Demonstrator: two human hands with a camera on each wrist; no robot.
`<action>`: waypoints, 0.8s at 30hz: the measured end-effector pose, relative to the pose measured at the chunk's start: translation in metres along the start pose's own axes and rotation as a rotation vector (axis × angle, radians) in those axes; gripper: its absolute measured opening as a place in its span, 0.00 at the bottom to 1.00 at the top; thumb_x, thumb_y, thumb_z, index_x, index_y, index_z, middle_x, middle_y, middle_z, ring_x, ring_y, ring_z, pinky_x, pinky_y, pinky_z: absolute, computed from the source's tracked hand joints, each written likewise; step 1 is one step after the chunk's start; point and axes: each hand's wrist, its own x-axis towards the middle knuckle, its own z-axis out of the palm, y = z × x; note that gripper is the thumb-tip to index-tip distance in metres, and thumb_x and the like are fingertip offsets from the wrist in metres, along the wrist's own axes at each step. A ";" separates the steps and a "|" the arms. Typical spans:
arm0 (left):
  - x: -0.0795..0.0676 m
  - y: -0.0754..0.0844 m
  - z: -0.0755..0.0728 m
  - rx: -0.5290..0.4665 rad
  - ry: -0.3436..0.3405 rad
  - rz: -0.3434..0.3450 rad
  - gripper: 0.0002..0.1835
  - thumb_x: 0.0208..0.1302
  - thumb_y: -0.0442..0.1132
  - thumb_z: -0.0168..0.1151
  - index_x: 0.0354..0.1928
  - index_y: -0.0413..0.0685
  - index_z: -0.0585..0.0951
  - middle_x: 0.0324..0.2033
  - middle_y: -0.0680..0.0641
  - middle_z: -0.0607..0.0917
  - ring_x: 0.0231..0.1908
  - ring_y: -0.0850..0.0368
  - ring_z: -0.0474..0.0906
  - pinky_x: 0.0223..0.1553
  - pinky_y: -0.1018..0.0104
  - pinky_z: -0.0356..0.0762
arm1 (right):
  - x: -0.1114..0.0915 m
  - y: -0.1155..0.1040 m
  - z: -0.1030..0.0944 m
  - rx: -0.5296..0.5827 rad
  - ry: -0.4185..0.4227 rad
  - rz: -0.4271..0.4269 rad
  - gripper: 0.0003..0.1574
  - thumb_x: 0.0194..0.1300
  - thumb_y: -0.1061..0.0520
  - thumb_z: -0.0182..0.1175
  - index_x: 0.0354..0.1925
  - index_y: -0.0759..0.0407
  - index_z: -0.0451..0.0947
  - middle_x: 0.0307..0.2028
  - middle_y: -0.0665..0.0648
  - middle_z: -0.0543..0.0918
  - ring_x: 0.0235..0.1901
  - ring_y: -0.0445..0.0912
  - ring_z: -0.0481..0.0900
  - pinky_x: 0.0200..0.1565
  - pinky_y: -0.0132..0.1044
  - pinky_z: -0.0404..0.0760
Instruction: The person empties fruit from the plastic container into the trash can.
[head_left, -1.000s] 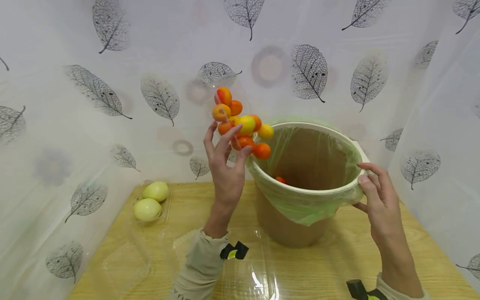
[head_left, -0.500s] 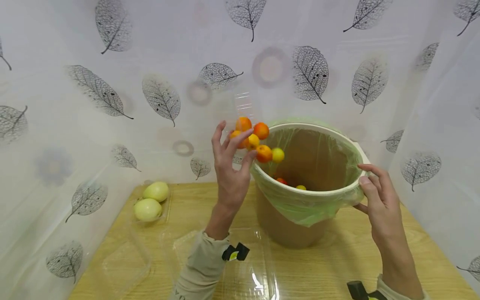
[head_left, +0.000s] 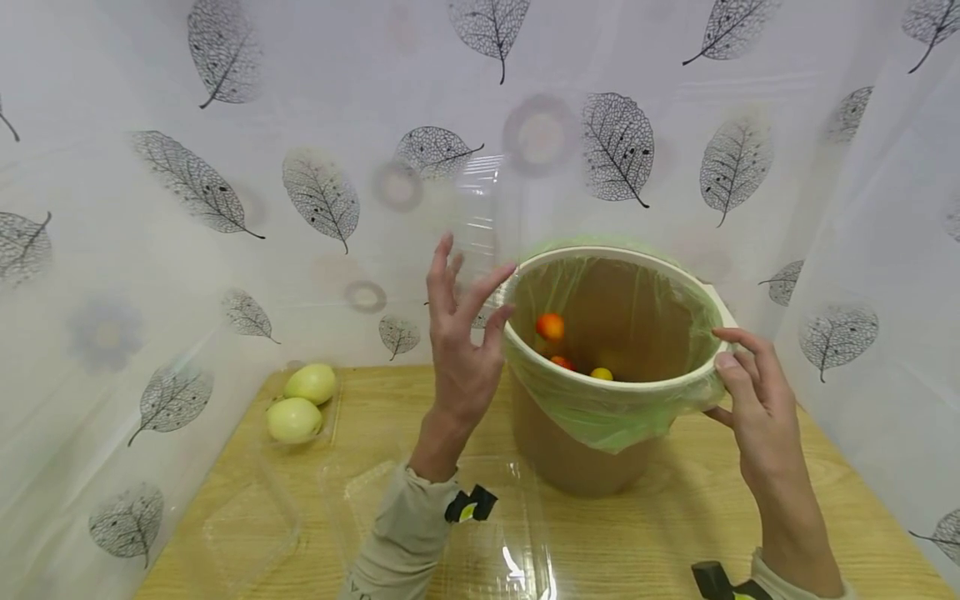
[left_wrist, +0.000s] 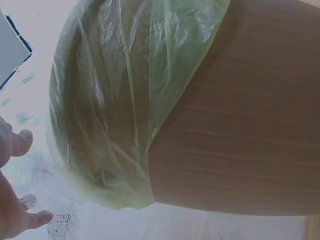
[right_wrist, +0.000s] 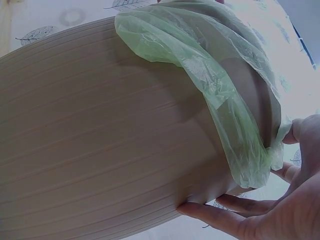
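My left hand (head_left: 467, 346) is raised at the left rim of a brown trash can (head_left: 585, 454), holding a clear plastic container (head_left: 480, 208) tipped up against the rim. The container is see-through and faint. A small orange fruit (head_left: 550, 327) is blurred in the air inside the can's mouth. Lower down lie a red one (head_left: 561, 362) and a yellow one (head_left: 602, 374), partly hidden by the front rim. A green bin liner (head_left: 611, 417) is folded over the rim. My right hand (head_left: 761, 400) grips the right side of the rim, thumb on the liner, fingers against the wall (right_wrist: 210, 212).
Two pale yellow-green fruits (head_left: 295, 419) sit in a clear tray at the table's back left. Flat clear plastic containers (head_left: 502, 533) lie on the wooden table (head_left: 637, 550) in front. A leaf-print plastic curtain (head_left: 315, 67) hangs behind and at both sides.
My left hand moved slightly right and tipped the container further. The orange and yellow fruits slid out of it into the trash can. My right hand kept its grip on the rim.
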 end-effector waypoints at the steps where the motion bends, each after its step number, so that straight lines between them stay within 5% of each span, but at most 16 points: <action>1: 0.000 -0.001 -0.001 0.006 0.013 0.004 0.21 0.53 0.23 0.65 0.50 0.43 0.81 0.69 0.36 0.54 0.66 0.43 0.58 0.63 0.49 0.62 | 0.000 0.000 0.000 0.002 -0.001 0.000 0.26 0.73 0.54 0.47 0.66 0.57 0.62 0.62 0.64 0.64 0.48 0.47 0.74 0.33 0.29 0.81; 7: -0.005 -0.002 -0.015 0.033 0.160 -0.028 0.19 0.59 0.26 0.62 0.54 0.38 0.77 0.67 0.30 0.55 0.65 0.46 0.61 0.61 0.49 0.66 | 0.000 0.000 0.002 -0.006 -0.006 0.005 0.26 0.73 0.53 0.47 0.66 0.56 0.62 0.64 0.64 0.63 0.51 0.48 0.73 0.34 0.29 0.81; 13: -0.023 -0.016 -0.038 -0.039 0.260 -0.185 0.22 0.65 0.25 0.53 0.61 0.36 0.70 0.69 0.34 0.52 0.65 0.51 0.63 0.55 0.47 0.72 | 0.001 0.001 0.003 -0.009 -0.014 0.002 0.26 0.73 0.53 0.47 0.66 0.56 0.62 0.64 0.65 0.63 0.53 0.48 0.72 0.34 0.29 0.81; 19: -0.048 -0.043 -0.062 -0.100 0.258 -0.399 0.24 0.69 0.28 0.50 0.66 0.42 0.67 0.70 0.45 0.57 0.63 0.46 0.64 0.54 0.56 0.74 | 0.002 0.001 0.003 0.011 -0.019 -0.013 0.25 0.74 0.55 0.46 0.66 0.57 0.62 0.60 0.65 0.65 0.50 0.48 0.73 0.33 0.30 0.81; 24: -0.067 -0.076 -0.073 -0.088 0.181 -0.543 0.24 0.69 0.30 0.52 0.66 0.42 0.68 0.68 0.49 0.64 0.68 0.49 0.55 0.59 0.52 0.68 | 0.001 0.001 0.002 0.018 -0.009 -0.008 0.25 0.74 0.55 0.46 0.66 0.57 0.62 0.60 0.65 0.66 0.49 0.47 0.74 0.32 0.30 0.82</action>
